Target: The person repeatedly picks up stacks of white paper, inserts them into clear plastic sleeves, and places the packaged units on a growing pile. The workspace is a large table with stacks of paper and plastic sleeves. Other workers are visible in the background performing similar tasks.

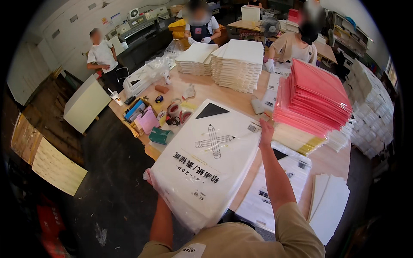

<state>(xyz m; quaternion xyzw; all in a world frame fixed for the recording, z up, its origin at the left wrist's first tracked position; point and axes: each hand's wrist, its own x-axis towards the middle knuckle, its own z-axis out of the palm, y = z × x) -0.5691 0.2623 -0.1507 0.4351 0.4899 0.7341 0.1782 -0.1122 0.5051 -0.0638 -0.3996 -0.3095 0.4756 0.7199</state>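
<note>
A thick stack of drawing paper packs in clear plastic wrap is held up in front of me, tilted, over the table's near edge. Its top cover is white with a black corner and two crossed pencils. My right hand grips the far right edge of the stack. At the near left edge my left hand is closed round the plastic; most of its fingers are hidden beneath. Another wrapped paper pack with the same cover lies on the table below my right forearm.
Pink folders rise in a tall pile at the right, near loose white sheets. White paper stacks stand at the back. A box of supplies and tape rolls sit left. Two gloved co-workers are across the wooden table.
</note>
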